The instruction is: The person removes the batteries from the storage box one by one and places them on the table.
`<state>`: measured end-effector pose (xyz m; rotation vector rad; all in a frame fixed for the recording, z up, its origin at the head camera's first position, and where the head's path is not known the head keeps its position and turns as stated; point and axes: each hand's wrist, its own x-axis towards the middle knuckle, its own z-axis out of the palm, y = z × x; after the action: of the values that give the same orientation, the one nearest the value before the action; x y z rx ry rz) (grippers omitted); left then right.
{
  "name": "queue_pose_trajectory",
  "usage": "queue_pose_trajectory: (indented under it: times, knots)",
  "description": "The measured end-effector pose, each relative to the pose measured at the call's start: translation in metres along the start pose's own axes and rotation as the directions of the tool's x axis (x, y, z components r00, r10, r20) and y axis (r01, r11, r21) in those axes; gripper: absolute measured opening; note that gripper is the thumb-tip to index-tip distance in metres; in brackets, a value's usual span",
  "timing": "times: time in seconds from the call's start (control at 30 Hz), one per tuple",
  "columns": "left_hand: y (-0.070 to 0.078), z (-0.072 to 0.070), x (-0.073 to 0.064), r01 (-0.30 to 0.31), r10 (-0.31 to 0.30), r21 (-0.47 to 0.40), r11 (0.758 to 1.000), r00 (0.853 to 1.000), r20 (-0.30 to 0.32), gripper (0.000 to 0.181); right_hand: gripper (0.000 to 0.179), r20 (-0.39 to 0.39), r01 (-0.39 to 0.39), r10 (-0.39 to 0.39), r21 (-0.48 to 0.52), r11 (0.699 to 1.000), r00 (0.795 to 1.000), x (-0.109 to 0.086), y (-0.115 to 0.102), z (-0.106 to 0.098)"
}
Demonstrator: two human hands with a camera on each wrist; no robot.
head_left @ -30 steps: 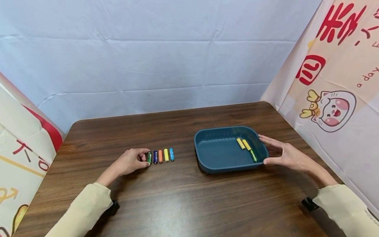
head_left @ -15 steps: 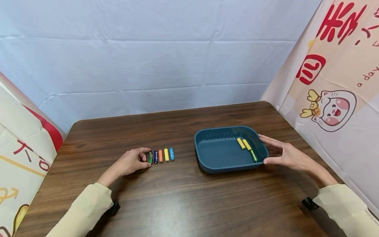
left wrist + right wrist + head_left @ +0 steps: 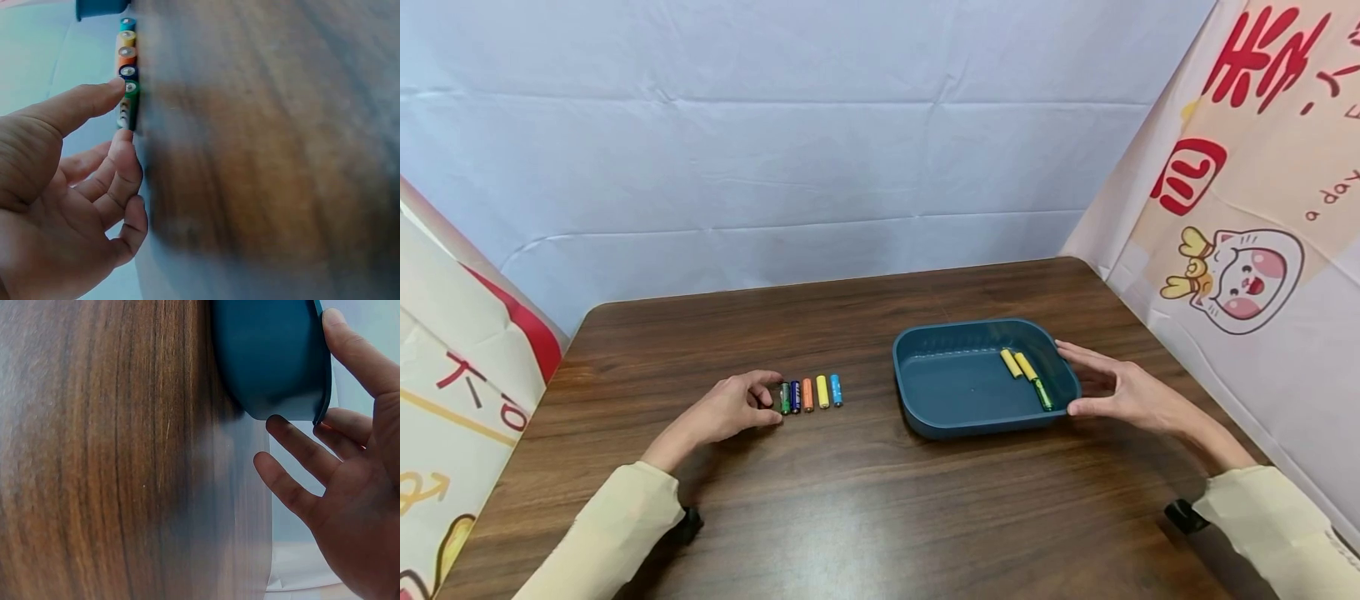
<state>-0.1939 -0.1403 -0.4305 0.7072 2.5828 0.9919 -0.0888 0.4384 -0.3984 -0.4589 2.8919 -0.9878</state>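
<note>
In the head view my left hand is beside a green battery at the left end of a row. Its thumb and fingers are spread; in the left wrist view the thumb tip overlaps the end of that battery, and contact is unclear. Rightward follow a dark blue battery, an orange one, a yellow one and a light blue one. My right hand touches the right end of a blue tray with fingers extended. Two yellow batteries and a green battery lie in it.
Everything stands on a dark wood-grain table. A white cloth hangs behind the far edge, and a printed cloth hangs along the right side. Bare tabletop separates the battery row from the tray.
The green battery has shifted slightly right, up against the dark blue one. My left fingers have loosened from it and drawn apart. The right hand and tray have stayed put.
</note>
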Motion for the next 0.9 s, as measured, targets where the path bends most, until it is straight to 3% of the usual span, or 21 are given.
queue_pose_trajectory:
  times: [0.17,0.3,0.5,0.9]
  knots:
    - [0.005,-0.006,-0.001,-0.031,0.030,-0.024,0.999,0.999,-0.029,0.060,0.089,0.004,-0.003,0.003,0.003,1.000,1.000,0.000,0.000,0.000]
    - [0.019,-0.007,0.000,-0.069,0.068,-0.012,0.998,0.995,-0.069,0.057,0.089,0.003,-0.009,0.009,0.006,1.000,1.000,0.001,0.000,0.001]
    - [0.053,0.001,0.008,-0.131,0.127,-0.030,0.991,0.986,-0.112,0.050,0.089,0.005,-0.011,0.011,0.012,1.000,1.000,0.000,0.000,0.001]
    - [0.130,0.033,0.045,-0.219,0.211,-0.080,0.972,0.973,-0.093,0.044,0.089,0.003,-0.003,0.003,0.032,0.999,1.000,-0.001,0.002,0.001]
